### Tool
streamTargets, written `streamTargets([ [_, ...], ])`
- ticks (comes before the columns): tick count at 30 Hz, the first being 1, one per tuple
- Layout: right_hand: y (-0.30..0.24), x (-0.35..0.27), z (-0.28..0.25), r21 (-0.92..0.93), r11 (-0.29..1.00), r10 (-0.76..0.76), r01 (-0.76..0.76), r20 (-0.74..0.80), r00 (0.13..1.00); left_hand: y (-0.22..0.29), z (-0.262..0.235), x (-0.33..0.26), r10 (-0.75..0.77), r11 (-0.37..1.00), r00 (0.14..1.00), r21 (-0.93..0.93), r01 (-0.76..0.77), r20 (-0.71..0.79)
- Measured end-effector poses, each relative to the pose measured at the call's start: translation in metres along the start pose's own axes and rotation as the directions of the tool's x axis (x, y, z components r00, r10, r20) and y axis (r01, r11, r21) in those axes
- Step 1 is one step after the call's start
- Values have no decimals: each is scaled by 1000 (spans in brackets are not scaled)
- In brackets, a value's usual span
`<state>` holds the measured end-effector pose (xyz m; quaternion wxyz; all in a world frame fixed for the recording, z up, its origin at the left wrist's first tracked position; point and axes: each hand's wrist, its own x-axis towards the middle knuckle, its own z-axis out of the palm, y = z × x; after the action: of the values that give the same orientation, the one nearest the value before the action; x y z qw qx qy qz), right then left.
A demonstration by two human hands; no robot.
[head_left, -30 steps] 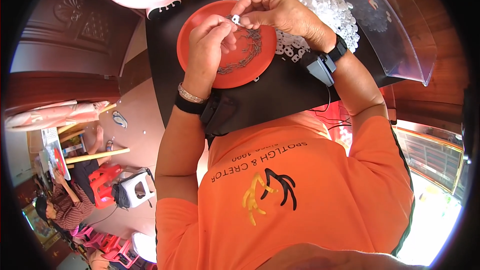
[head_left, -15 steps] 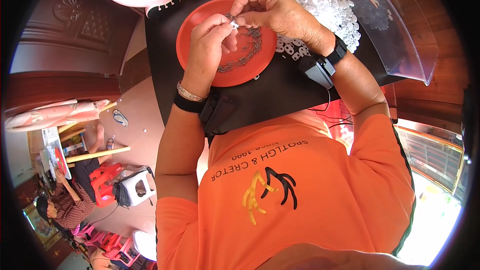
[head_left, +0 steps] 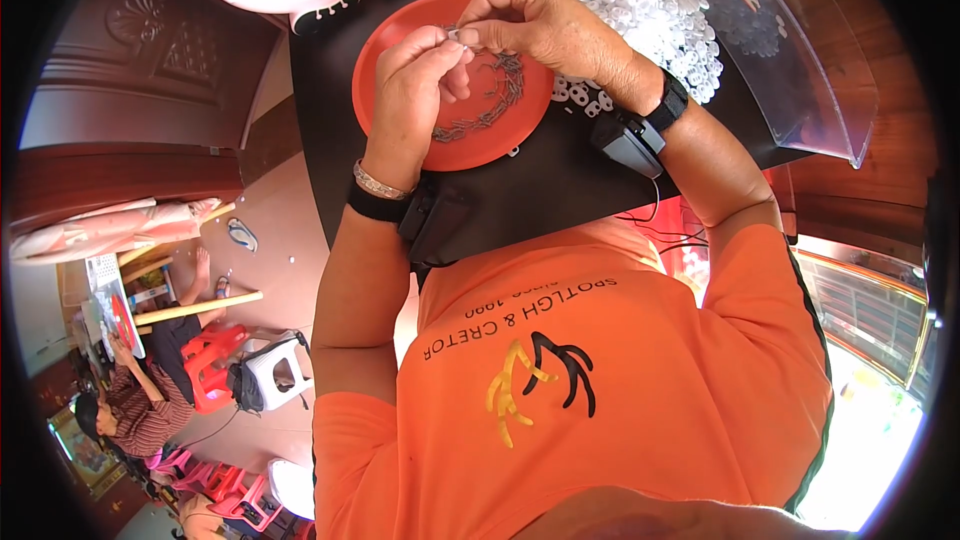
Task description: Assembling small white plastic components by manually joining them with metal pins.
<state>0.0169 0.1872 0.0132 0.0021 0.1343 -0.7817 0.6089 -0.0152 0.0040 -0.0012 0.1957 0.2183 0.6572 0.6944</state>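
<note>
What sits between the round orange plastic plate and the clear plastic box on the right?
In the head view, a heap of small white plastic pieces fills the black tabletop between the round orange plastic plate and the clear plastic box.

A dark carved wooden door is seen at upper left. Red plastic stools are set on the tan floor. Bright daylight is admitted at lower right.
</note>
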Motion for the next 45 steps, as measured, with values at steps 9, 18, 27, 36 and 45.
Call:
streamTargets([
  [9, -2, 0, 5, -424, 882, -254, 206, -58, 965, 1, -1, -3, -81, 994, 997, -70, 82, 11],
  [18, -1, 0, -1, -528, 678, -551, 511, 96, 829, -4, -14, 2, -159, 926, 957, -299, 229, 242],
  [27, -2, -3, 2, -365, 881, -298, 301, 68, 952, 1, -8, 0, -128, 986, 978, -89, 144, 165],
  [36, -1, 0, 2, -96, 988, -118, 124, 61, 991, -1, -10, 1, -81, 995, 991, -44, 86, 104],
  [45, 18, 1, 6, -796, 469, -300, 381, 262, 917, 3, -12, 2, 8, 1000, 999, 0, -8, -35],
])
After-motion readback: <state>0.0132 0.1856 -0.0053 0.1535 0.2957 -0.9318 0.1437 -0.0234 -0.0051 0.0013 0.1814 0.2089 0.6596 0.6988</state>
